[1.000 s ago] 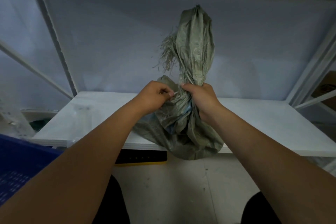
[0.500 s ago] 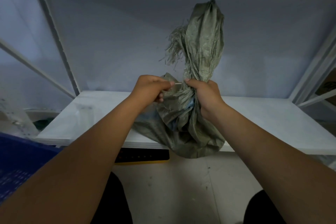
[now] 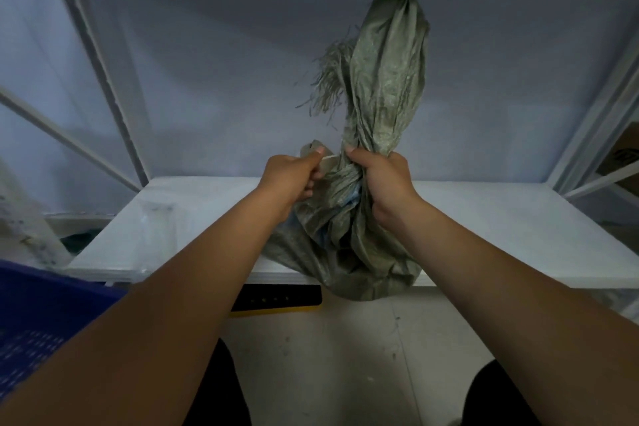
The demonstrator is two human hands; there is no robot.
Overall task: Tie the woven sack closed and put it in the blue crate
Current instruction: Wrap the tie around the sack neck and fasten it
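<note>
Grey-green woven plastic sack (image 3: 363, 239) on white shelf (image 3: 518, 235) edge, below fingers; R hand (image 3: 387, 183) fingers curled round bunched neck, L hand (image 3: 294, 178) fingers pinching pale strip (image 3: 329, 160) just beside.

Colours and patterns, shelf bay.
woven sack (image 3: 383, 79) dull grey-green, fine weave sheen, frayed paler fringe; blue crate (image 3: 38, 318) deep blue, dotted lattice; shelf board (image 3: 484, 225) white; back panel (image 3: 224, 79) pale lavender; strip (image 3: 280, 299) black over yellow; floor (image 3: 345, 356) off-white, dark-specked.
</note>
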